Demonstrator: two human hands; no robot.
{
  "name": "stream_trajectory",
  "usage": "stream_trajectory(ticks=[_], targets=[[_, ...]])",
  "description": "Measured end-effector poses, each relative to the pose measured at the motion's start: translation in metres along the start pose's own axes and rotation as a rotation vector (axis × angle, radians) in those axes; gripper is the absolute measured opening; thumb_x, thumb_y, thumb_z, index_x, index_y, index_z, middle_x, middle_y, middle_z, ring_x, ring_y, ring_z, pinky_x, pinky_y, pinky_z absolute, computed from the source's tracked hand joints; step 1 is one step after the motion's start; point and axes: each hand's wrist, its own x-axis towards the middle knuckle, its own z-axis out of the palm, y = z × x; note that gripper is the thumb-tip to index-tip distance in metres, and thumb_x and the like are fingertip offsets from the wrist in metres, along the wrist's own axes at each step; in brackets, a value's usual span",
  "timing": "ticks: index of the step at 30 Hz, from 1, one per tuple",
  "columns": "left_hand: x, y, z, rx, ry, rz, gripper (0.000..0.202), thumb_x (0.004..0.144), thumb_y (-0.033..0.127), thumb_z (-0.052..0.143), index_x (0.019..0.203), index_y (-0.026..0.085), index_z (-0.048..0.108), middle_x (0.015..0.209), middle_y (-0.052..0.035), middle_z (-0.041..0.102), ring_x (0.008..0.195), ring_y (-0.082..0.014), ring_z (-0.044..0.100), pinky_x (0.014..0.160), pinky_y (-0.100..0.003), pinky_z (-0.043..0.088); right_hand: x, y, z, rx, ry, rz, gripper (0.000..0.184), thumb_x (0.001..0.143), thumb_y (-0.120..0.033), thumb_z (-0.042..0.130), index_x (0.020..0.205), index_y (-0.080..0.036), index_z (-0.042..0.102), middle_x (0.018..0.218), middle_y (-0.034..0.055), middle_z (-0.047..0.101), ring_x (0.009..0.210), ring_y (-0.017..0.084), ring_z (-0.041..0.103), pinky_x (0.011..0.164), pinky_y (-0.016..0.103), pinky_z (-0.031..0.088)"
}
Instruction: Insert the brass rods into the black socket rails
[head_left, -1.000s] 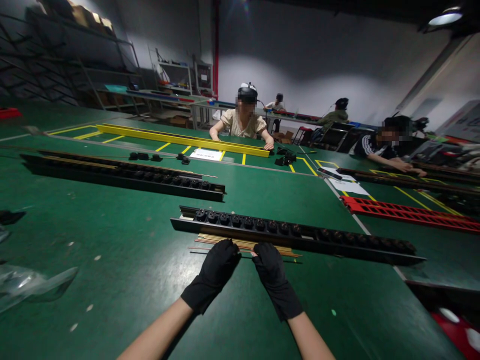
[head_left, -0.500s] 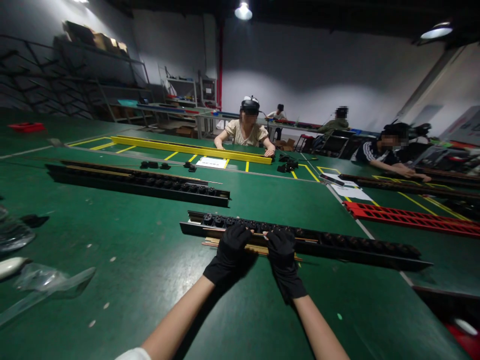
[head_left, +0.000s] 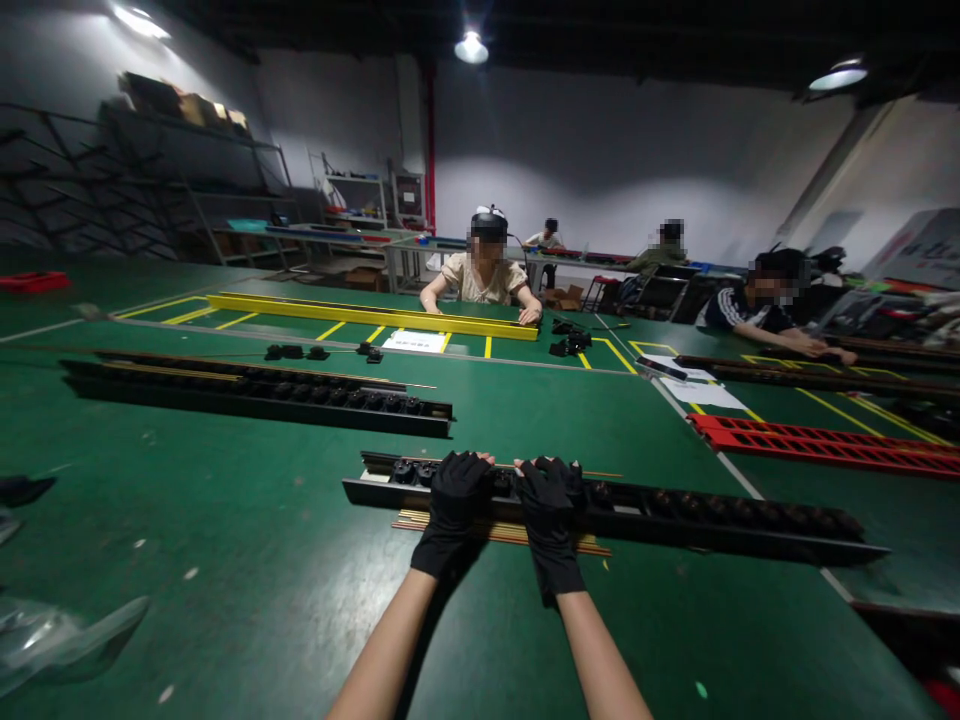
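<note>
Head view: your left hand (head_left: 456,495) and right hand (head_left: 551,500), in black gloves, sit side by side, slightly apart, fingers curled over the black socket channel (head_left: 630,528). Can't tell whether they're clamped on anything; a thin rod (head_left: 604,474) pokes out past your right fingers along the channel's far side. Channel lies on the green bench (head_left: 300,560), right end near the bench's right edge. Brass rods (head_left: 501,530) lie just on its near side, under your wrists. Second channel (head_left: 262,404) sits farther left; yellow channel (head_left: 375,315) by the far edge, co-worker (head_left: 484,282) behind.
</note>
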Motion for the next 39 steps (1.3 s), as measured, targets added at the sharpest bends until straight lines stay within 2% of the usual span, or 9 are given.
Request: stream_trajectory(ticks=[7, 13, 16, 21, 29, 33, 37, 39], targets=[[-0.002, 0.001, 0.0, -0.001, -0.029, -0.009, 0.024, 0.088, 0.013, 0.057, 0.106, 0.024, 0.068, 0.101, -0.0057, 0.075, 0.094, -0.0205, 0.069, 0.09, -0.04, 0.052, -0.006, -0.002, -0.006, 0.012, -0.071, 0.014, 0.023, 0.095, -0.018, 0.051, 0.097, -0.027, 0.072, 0.092, 0.0023, 0.07, 0.093, 0.02, 0.052, 0.111, 0.047, 0.022], [0.0, 0.003, 0.0, 0.001, -0.035, -0.021, 0.023, 0.088, 0.012, 0.056, 0.103, 0.024, 0.068, 0.099, -0.006, 0.075, 0.092, -0.0211, 0.069, 0.09, -0.042, 0.051, -0.005, -0.008, -0.007, 0.069, -0.039, 0.112, 0.02, 0.096, -0.023, 0.052, 0.093, -0.026, 0.072, 0.092, 0.0028, 0.068, 0.093, 0.02, 0.051, 0.107, 0.045, 0.024], [0.001, 0.005, 0.0, 0.002, -0.033, -0.015, 0.022, 0.089, 0.011, 0.054, 0.102, 0.023, 0.068, 0.098, -0.006, 0.075, 0.09, -0.0208, 0.068, 0.088, -0.04, 0.051, -0.004, -0.008, -0.007, 0.072, -0.048, 0.107, 0.021, 0.096, -0.024, 0.052, 0.09, -0.025, 0.072, 0.09, 0.003, 0.068, 0.091, 0.02, 0.05, 0.107, 0.044, 0.026], [0.001, 0.006, -0.003, 0.016, -0.029, -0.001, 0.022, 0.089, 0.011, 0.053, 0.103, 0.022, 0.067, 0.098, -0.0061, 0.075, 0.09, -0.0208, 0.067, 0.088, -0.04, 0.05, -0.003, -0.009, -0.004, 0.119, -0.042, 0.146, 0.024, 0.096, -0.024, 0.051, 0.084, -0.023, 0.071, 0.087, 0.0034, 0.068, 0.088, 0.019, 0.051, 0.106, 0.043, 0.028], [-0.001, 0.007, -0.001, 0.051, -0.049, -0.005, 0.02, 0.088, 0.014, 0.056, 0.104, 0.021, 0.067, 0.095, -0.0088, 0.073, 0.089, -0.0234, 0.065, 0.088, -0.043, 0.049, -0.006, -0.012, 0.005, 0.167, -0.071, 0.23, 0.026, 0.095, -0.024, 0.048, 0.09, -0.023, 0.073, 0.096, 0.0055, 0.07, 0.095, 0.02, 0.055, 0.107, 0.044, 0.026], [0.0, 0.007, 0.0, 0.063, -0.061, -0.008, 0.019, 0.089, 0.015, 0.054, 0.102, 0.021, 0.066, 0.092, -0.008, 0.073, 0.088, -0.023, 0.065, 0.087, -0.042, 0.049, -0.003, -0.012, 0.005, 0.161, -0.081, 0.236, 0.025, 0.096, -0.025, 0.049, 0.089, -0.023, 0.073, 0.096, 0.0059, 0.071, 0.095, 0.02, 0.057, 0.106, 0.043, 0.027], [0.001, 0.008, -0.002, 0.065, -0.066, -0.007, 0.018, 0.091, 0.016, 0.051, 0.101, 0.021, 0.066, 0.093, -0.0081, 0.072, 0.089, -0.0226, 0.065, 0.088, -0.043, 0.048, -0.002, -0.013, 0.0, 0.146, -0.129, 0.205, 0.025, 0.097, -0.026, 0.049, 0.088, -0.022, 0.071, 0.085, 0.0048, 0.071, 0.087, 0.02, 0.058, 0.106, 0.042, 0.029], [0.001, 0.009, -0.003, 0.066, -0.064, -0.005, 0.017, 0.092, 0.017, 0.051, 0.101, 0.021, 0.065, 0.093, -0.0076, 0.072, 0.088, -0.0222, 0.065, 0.088, -0.042, 0.048, -0.005, -0.014, -0.003, 0.139, -0.14, 0.195, 0.026, 0.098, -0.027, 0.046, 0.094, -0.021, 0.071, 0.091, 0.0066, 0.072, 0.093, 0.021, 0.059, 0.108, 0.043, 0.029]])
